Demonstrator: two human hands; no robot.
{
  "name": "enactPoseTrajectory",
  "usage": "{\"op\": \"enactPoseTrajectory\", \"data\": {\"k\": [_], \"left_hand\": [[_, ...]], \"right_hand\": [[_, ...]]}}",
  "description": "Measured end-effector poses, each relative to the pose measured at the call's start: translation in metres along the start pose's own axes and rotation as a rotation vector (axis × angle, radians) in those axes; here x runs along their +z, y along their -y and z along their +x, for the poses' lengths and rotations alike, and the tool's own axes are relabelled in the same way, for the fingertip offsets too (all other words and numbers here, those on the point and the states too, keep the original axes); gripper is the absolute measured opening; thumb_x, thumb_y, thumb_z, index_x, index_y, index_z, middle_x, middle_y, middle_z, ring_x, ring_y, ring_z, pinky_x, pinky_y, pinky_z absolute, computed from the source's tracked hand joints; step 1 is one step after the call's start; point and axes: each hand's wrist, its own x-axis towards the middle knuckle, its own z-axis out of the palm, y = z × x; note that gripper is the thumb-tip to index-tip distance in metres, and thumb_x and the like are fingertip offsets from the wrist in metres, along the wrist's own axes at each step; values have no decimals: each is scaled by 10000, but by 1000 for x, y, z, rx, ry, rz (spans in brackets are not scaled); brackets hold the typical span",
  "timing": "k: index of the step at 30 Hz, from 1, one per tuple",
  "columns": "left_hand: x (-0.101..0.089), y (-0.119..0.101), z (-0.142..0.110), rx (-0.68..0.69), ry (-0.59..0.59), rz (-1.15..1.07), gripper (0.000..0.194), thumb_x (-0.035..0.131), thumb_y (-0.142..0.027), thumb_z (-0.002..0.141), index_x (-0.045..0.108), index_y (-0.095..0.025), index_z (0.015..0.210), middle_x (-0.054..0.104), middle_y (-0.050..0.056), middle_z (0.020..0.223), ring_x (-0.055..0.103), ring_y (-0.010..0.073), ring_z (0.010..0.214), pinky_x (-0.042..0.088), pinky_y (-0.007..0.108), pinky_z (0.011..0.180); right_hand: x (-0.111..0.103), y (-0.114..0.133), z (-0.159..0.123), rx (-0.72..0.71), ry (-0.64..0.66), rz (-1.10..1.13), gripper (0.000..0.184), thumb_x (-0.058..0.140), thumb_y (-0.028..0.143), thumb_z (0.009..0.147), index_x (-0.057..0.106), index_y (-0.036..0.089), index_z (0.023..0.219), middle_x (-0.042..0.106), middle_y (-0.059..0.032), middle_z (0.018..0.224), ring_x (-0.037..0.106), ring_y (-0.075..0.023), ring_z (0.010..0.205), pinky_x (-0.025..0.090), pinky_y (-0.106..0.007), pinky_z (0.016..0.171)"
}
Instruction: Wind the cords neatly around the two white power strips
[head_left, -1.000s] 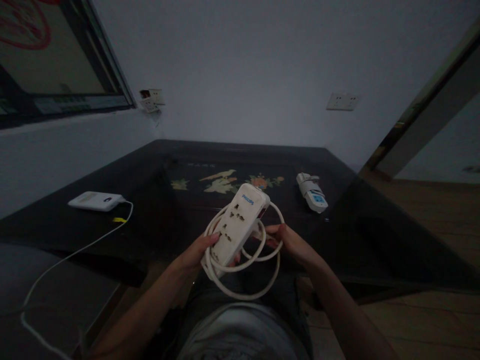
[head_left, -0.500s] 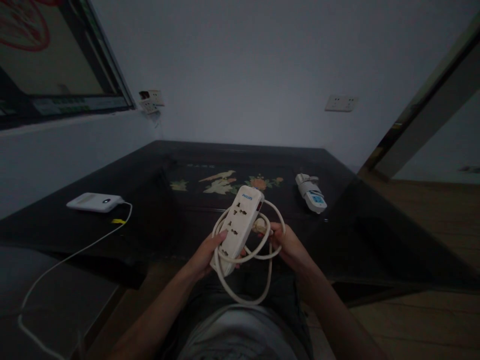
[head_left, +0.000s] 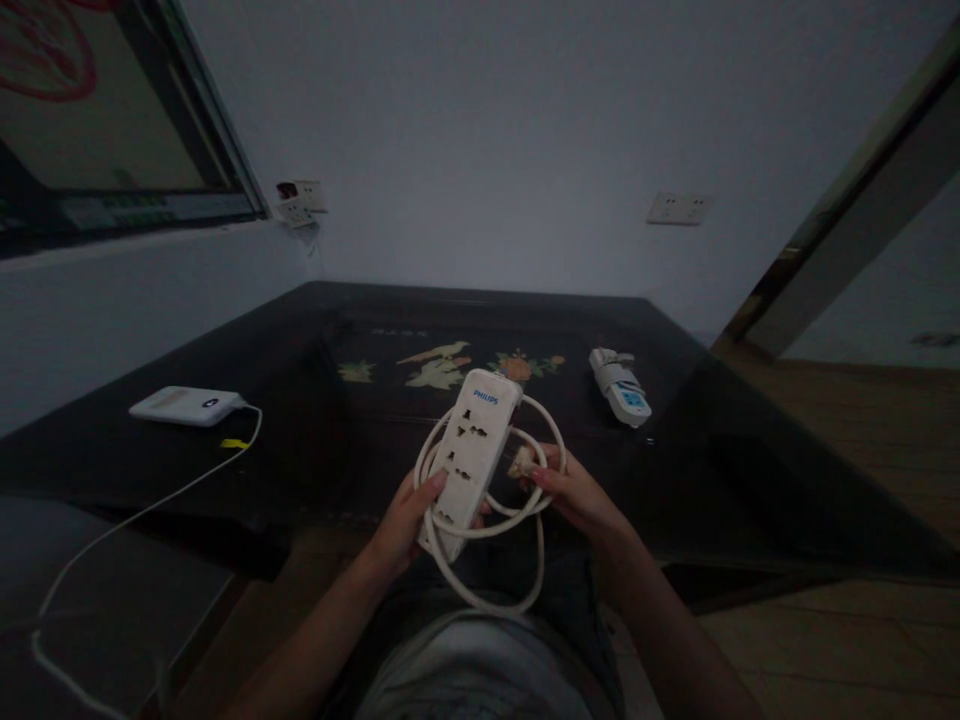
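A white power strip with a blue PHILIPS label is tilted over the near edge of the table, its sockets facing up. My left hand is wrapped round its lower end, thumb on top and fingers underneath. The strip's white cord hangs around it in loose loops. Between thumb and fingers, my right hand pinches the plug at the cord's end, with part of the cord lying across those fingers.
On the dark table, a second power strip wrapped in its cord lies at right. A white power bank with a cable lies at left. Wall sockets are behind, and a window is upper left.
My right hand has shifted its grip, with the thumb now over the plug, which has turned slightly. The power strip has moved slightly left and tilted in my left hand.
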Motion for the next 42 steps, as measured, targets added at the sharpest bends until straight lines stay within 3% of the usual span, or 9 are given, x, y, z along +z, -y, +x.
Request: {"op": "enactPoseTrajectory", "data": {"k": [6, 10, 14, 17, 25, 28, 34, 37, 42], "left_hand": [[2, -2, 9, -55, -42, -78, 471, 645, -461, 771, 583, -79, 1038, 725, 130, 715, 678, 230, 546, 555, 287, 488], [-5, 1, 10, -58, -41, -64, 467, 663, -464, 756, 585, -89, 1023, 725, 130, 712, 673, 232, 531, 536, 275, 458], [-7, 6, 8, -28, -48, -23, 490, 669, -442, 761, 556, -101, 1094, 728, 129, 725, 682, 245, 552, 548, 292, 485], [-2, 7, 5, -24, -71, -33, 494, 682, -442, 747, 552, -104, 1083, 727, 124, 716, 678, 241, 544, 550, 299, 490], [6, 4, 2, -39, -91, -68, 508, 701, -504, 695, 587, -83, 954, 720, 130, 698, 668, 221, 523, 542, 275, 467], [5, 5, 3, 43, -123, -21, 512, 717, -482, 690, 559, -106, 998, 724, 119, 710, 675, 230, 536, 559, 299, 482], [9, 10, 4, 85, -147, -15, 552, 720, -465, 699, 509, -121, 1076, 722, 101, 718, 691, 246, 578, 561, 293, 482], [9, 12, 4, 84, -162, -27, 577, 721, -452, 708, 484, -133, 1126, 727, 96, 744, 701, 253, 618, 573, 302, 518], [6, 13, 2, 84, -160, -27, 595, 724, -439, 711, 471, -140, 1159, 731, 90, 753, 704, 251, 635, 572, 298, 531]], "right_hand": [[-5, -8, -6, 46, 65, 88, 375, 829, 349, 538, 687, 165, 832, 616, -18, 765, 524, -123, 681, 403, -221, 621], [-2, -17, -5, 59, 75, 193, 361, 829, 368, 553, 674, 164, 808, 605, -10, 774, 533, -123, 701, 413, -227, 660], [3, -19, -1, 50, -5, 192, 391, 784, 485, 616, 654, 170, 808, 600, -10, 743, 526, -121, 666, 413, -245, 653], [6, -17, 0, 57, -70, 170, 364, 829, 414, 571, 664, 176, 791, 606, 4, 707, 521, -108, 633, 406, -236, 633], [8, -11, 2, 72, 38, 161, 303, 860, 304, 484, 661, 149, 652, 606, 17, 654, 534, -101, 613, 432, -259, 663], [13, -9, 3, 35, -123, 105, 367, 830, 214, 505, 634, 172, 812, 634, 19, 728, 568, -113, 653, 432, -239, 633], [31, -8, 0, -347, -539, -264, 692, 683, 146, 664, 374, 261, 1272, 503, 80, 645, 516, -127, 590, 428, -242, 568], [33, -9, 1, -462, -636, -533, 602, 653, 146, 701, 446, 255, 1256, 525, 29, 783, 519, -129, 637, 458, -274, 629], [28, -10, 5, -601, -690, -864, 180, 630, 193, 764, 628, 213, 943, 512, -72, 1082, 577, -167, 805, 497, -343, 760]]}}
